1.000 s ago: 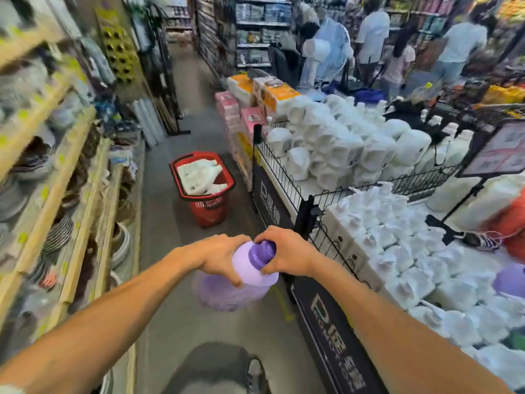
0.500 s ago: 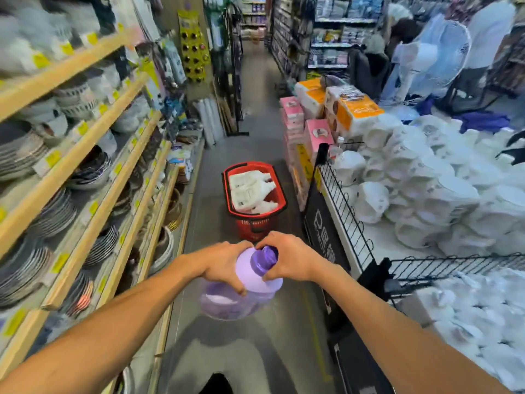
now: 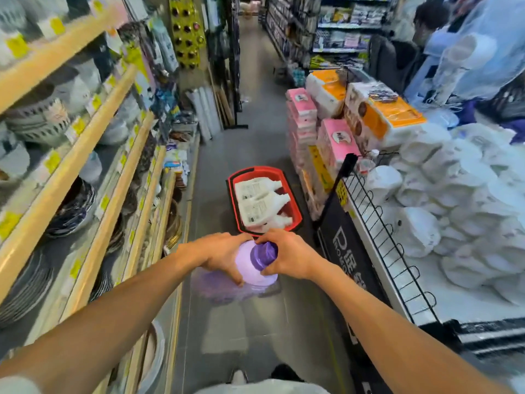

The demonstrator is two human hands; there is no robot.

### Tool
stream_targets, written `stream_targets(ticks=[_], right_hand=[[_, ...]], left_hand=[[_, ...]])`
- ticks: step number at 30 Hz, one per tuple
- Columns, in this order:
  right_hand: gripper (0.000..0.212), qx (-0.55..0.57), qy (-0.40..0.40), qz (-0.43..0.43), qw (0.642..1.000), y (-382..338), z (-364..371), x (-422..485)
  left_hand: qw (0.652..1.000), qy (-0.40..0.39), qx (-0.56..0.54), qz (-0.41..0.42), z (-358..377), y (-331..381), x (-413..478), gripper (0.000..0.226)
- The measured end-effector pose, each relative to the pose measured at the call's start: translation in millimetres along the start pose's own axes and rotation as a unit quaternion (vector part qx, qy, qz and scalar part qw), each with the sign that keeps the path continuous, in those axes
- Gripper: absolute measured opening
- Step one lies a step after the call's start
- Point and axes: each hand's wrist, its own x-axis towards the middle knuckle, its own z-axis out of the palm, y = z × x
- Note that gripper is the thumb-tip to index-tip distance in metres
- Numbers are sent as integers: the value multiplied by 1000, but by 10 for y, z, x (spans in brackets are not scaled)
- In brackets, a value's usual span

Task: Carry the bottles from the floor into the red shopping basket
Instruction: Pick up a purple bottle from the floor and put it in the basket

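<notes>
I carry a large purple bottle with a darker purple cap in front of me, above the aisle floor. My left hand grips its shoulder from the left. On the other side my right hand holds it at the neck beside the cap. The red shopping basket stands on the floor just ahead of my hands. Several white bottles lie flat inside it.
Wooden shelves of plates and bowls line the left. A black wire bin heaped with white refill bags runs along the right, with stacked pink and orange tissue packs beyond. The grey aisle floor continues past the basket. A person stands at the far right.
I have walked forward down the aisle with the purple bottle; the red basket is now closer and more centred ahead. Both hands keep the same hold.
</notes>
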Motion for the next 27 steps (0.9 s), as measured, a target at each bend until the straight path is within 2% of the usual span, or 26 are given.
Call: stream_targets(ticks=[6, 11, 16, 23, 27], right_hand=[[70, 4, 13, 33, 999, 370, -219, 771], [67, 1, 23, 56, 998, 911, -454, 1393], [70, 15, 23, 82, 996, 1440, -617, 1922], [70, 22, 15, 109, 994, 1943, -729, 2717], [67, 39, 11, 154, 987, 2178, -649, 3080]], left_hand=[[999, -28, 8, 32, -482, -367, 839, 112], [997, -66, 13, 46, -772, -545, 1723, 103], [994, -97, 28, 45, -996, -692, 2539, 116], [991, -113, 42, 62, -1288, -1090, 3405, 110], [989, -121, 32, 80, -1321, -1361, 3855, 105]])
